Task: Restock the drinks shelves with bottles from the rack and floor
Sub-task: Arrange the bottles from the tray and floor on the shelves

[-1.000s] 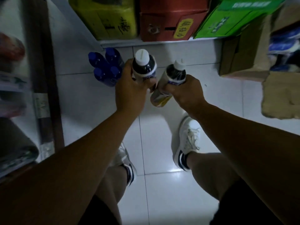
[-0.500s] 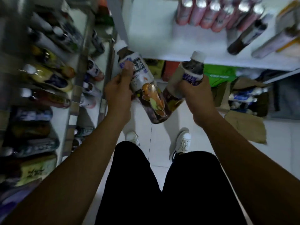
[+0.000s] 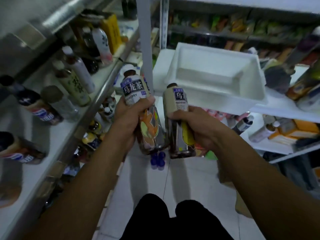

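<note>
I hold two oolong tea bottles upright in front of me, side by side. My left hand [image 3: 129, 114] grips the left tea bottle [image 3: 136, 89] around its middle, below a white and blue label. Around the lower half of the right tea bottle [image 3: 176, 99] curls my right hand [image 3: 192, 123]. Both bottles carry dark tea and colourful printed wraps. The drinks shelves [image 3: 97, 94] run along my left, with several bottles lying and standing on them. A cluster of blue-capped bottles [image 3: 157, 160] stands on the floor below my hands.
A white foam box [image 3: 242, 66] sits on the white rack [image 3: 280, 110] ahead on the right. A metal upright post [image 3: 145, 40] rises just behind the left bottle. More bottles and orange packs fill the lower right rack. White floor tiles [image 3: 190, 187] lie below.
My view has swung up from the floor to the shelves. Both hands have lifted the bottles higher and set them more upright, closer to the shelf post.
</note>
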`<action>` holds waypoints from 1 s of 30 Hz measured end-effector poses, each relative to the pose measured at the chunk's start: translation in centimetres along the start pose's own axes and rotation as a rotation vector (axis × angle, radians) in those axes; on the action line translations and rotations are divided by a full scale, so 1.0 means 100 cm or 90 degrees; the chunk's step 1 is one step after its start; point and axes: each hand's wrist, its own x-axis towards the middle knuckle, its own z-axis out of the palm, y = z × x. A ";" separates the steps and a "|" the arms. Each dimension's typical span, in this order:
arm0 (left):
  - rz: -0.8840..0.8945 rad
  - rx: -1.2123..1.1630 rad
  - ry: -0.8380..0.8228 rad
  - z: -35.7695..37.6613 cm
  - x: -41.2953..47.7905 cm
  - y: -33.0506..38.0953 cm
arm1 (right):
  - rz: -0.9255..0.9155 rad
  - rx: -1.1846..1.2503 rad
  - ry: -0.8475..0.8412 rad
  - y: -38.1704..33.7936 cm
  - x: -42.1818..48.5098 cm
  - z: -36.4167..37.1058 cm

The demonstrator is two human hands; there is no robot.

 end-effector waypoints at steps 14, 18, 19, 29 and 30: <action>0.293 0.209 0.107 -0.005 -0.005 0.145 | -0.396 -0.168 0.002 -0.127 -0.012 0.092; 0.357 0.216 0.116 -0.010 -0.004 0.180 | -0.446 -0.177 -0.008 -0.149 -0.011 0.114; 0.367 0.217 0.121 -0.012 -0.003 0.188 | -0.455 -0.182 -0.005 -0.153 -0.009 0.119; 0.452 0.228 0.176 -0.041 0.021 0.247 | -0.526 -0.225 -0.014 -0.194 0.011 0.172; 0.452 0.222 0.181 -0.045 0.025 0.251 | -0.535 -0.220 -0.019 -0.198 0.014 0.178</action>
